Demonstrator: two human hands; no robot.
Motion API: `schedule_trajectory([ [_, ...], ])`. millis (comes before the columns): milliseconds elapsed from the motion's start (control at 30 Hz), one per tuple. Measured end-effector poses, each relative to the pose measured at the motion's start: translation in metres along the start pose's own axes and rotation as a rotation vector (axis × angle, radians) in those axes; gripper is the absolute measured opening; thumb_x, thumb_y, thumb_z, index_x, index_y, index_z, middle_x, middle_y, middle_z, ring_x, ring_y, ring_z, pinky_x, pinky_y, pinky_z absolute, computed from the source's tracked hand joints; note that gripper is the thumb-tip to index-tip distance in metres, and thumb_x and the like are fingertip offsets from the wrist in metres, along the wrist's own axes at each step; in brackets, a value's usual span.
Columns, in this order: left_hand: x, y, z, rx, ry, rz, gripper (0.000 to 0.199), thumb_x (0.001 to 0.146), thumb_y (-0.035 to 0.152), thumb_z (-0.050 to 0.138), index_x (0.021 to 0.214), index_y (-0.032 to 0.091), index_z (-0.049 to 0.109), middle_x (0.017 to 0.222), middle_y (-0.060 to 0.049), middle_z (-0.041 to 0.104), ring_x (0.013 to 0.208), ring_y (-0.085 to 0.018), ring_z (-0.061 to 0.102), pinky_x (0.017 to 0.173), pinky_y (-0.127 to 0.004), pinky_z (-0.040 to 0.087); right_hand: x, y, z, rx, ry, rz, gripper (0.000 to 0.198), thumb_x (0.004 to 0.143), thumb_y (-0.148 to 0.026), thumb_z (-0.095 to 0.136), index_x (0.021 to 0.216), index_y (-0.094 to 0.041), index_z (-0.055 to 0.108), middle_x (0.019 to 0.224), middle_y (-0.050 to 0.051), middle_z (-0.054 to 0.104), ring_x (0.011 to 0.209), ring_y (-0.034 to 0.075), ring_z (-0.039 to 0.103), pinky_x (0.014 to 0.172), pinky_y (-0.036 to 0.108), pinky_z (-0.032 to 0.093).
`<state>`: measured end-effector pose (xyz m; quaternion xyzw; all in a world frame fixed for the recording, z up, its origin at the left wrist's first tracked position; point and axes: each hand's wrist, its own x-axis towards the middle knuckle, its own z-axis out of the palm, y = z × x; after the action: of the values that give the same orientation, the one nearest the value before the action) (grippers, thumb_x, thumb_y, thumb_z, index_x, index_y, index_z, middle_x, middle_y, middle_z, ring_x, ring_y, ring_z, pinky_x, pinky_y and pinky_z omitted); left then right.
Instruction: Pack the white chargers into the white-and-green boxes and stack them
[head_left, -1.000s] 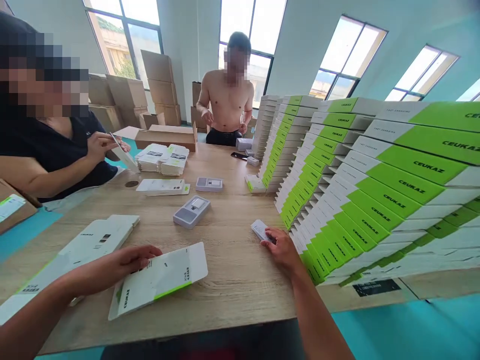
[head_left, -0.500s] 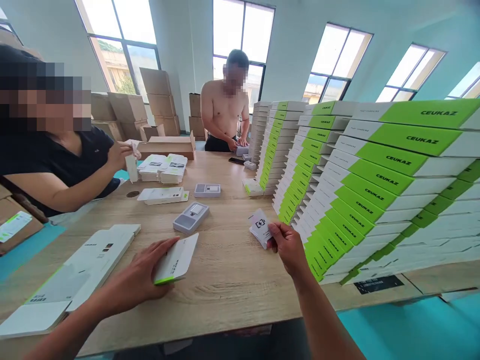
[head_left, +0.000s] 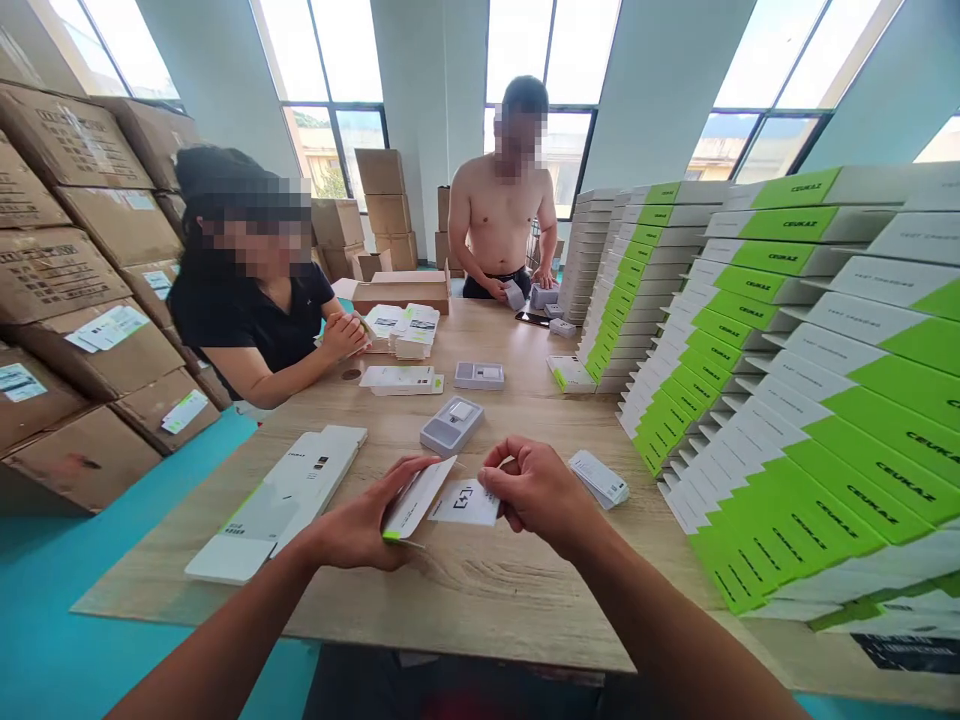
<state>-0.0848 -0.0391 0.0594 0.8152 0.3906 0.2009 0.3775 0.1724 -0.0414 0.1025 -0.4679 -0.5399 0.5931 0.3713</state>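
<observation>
My left hand [head_left: 360, 520] is closed round a white and green cardboard box [head_left: 414, 502], held up over the table's near middle. Pinched in my right hand [head_left: 532, 490] is a white printed card [head_left: 466, 503] with a black battery symbol. The card's left edge lies at the box's open side; I cannot tell how far in it reaches. Right of my right hand is a small stack of white cards [head_left: 598, 478]. Beyond my hands sits a grey tray [head_left: 451, 425] with a white charger in it. On the left lie flat white unfolded boxes [head_left: 285, 500].
Tall stacks of white and green boxes [head_left: 810, 430] line the table's right side. Across the table [head_left: 525, 610] are a second grey tray [head_left: 480, 376], more flat boxes [head_left: 401, 379] and two co-workers. Brown cartons [head_left: 90, 240] are piled at the left.
My right hand has brought one card from the stack leftward to the box in my left hand. The view has turned left. The left co-worker's hands have come down.
</observation>
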Motion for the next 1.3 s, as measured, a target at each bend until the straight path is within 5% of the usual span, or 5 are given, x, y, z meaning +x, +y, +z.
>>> schedule_trajectory([
  [300,-0.014,-0.025,-0.006,0.008,0.148,0.040,0.101,0.064,0.020,0.066,0.158,0.027,0.030,0.160,-0.010,0.041,0.148,-0.039,0.037,0.122,-0.052,0.031,0.041,0.021,0.037,-0.126,-0.031,-0.133,0.048,0.098,-0.067,0.037,0.098,-0.021,0.052,0.070,0.002,0.073,0.043,0.014,0.063,0.038,0.023,0.045],
  [533,-0.029,-0.032,-0.018,-0.037,0.246,0.032,0.103,0.067,0.028,0.068,0.160,0.026,0.024,0.166,-0.010,0.035,0.152,-0.040,0.030,0.125,-0.055,0.024,0.091,0.079,0.035,-0.778,0.128,-0.300,0.045,0.087,-0.048,0.072,0.120,-0.018,0.066,0.153,0.020,0.052,0.145,0.042,0.040,0.115,0.059,0.033],
  [800,-0.026,-0.017,-0.028,-0.004,0.046,0.123,0.102,0.065,0.033,0.079,0.154,0.022,0.031,0.157,-0.014,0.042,0.146,-0.037,0.039,0.123,-0.047,0.028,0.037,0.102,0.022,-1.209,0.167,-0.249,0.075,0.086,-0.072,0.061,0.131,-0.011,0.060,0.150,0.029,0.050,0.140,0.042,0.046,0.110,0.054,0.040],
  [1133,-0.029,-0.019,-0.029,0.146,-0.041,-0.038,0.111,0.062,0.046,0.090,0.151,0.027,0.026,0.150,-0.012,0.047,0.134,-0.036,0.050,0.108,-0.040,0.044,-0.020,0.101,-0.014,-1.163,0.131,-0.033,0.060,0.080,-0.025,0.067,0.139,-0.017,0.057,0.152,0.022,0.051,0.139,0.040,0.048,0.107,0.060,0.042],
  [1300,-0.014,-0.017,-0.018,0.144,-0.107,-0.023,0.110,0.061,0.051,0.090,0.150,0.026,0.029,0.140,-0.009,0.055,0.126,-0.034,0.056,0.100,-0.036,0.048,-0.078,0.051,-0.044,-0.958,-0.088,-0.292,0.064,0.072,-0.019,0.071,0.135,-0.022,0.060,0.154,0.014,0.051,0.145,0.032,0.044,0.119,0.050,0.037],
])
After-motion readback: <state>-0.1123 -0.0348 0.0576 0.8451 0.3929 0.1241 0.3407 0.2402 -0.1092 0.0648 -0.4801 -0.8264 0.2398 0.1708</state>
